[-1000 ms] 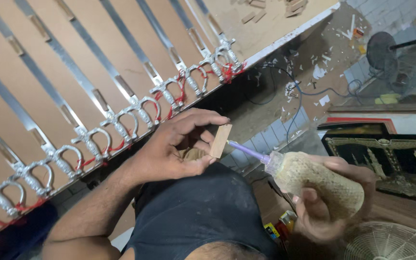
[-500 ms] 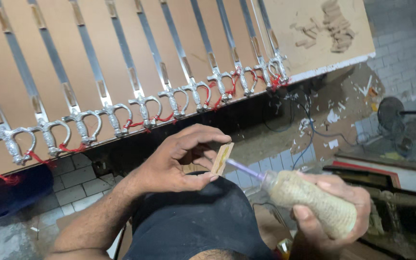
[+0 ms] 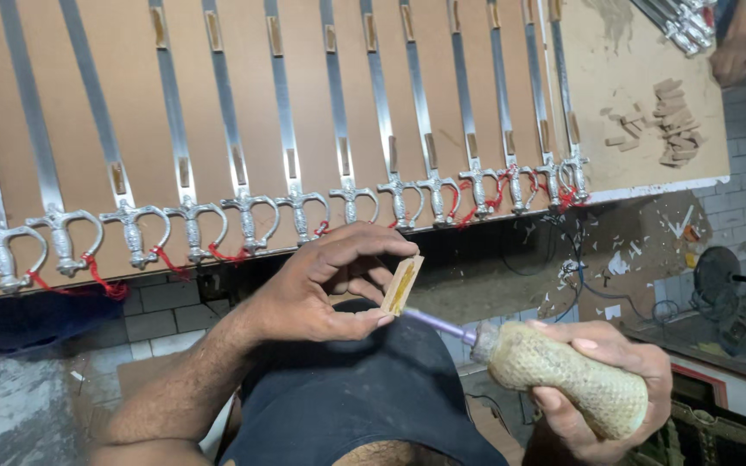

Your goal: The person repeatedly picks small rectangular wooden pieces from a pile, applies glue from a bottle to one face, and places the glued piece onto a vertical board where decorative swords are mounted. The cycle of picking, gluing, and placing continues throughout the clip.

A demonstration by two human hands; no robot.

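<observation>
tiled grey floor below, long brown board (image 3: 632, 112) above with a row of metal swords (image 3: 295, 203), red thread at the hilts. left hand (image 3: 321, 289) pinched on a small flat wooden chip (image 3: 402, 285), yellowish glue streak on its face; right hand (image 3: 602, 380) wrapped round a crusted, rough bottle (image 3: 563, 384), purple nozzle at the chip's lower edge. gluing step seemingly under way; steady squeeze and an even line called for.

I see my left hand (image 3: 317, 289) pinching a small wooden block (image 3: 401, 285) just below the board (image 3: 321, 112) of swords (image 3: 287, 129). My right hand (image 3: 602, 380) grips a glue bottle (image 3: 567, 380), its nozzle touching the block's lower end.
</observation>
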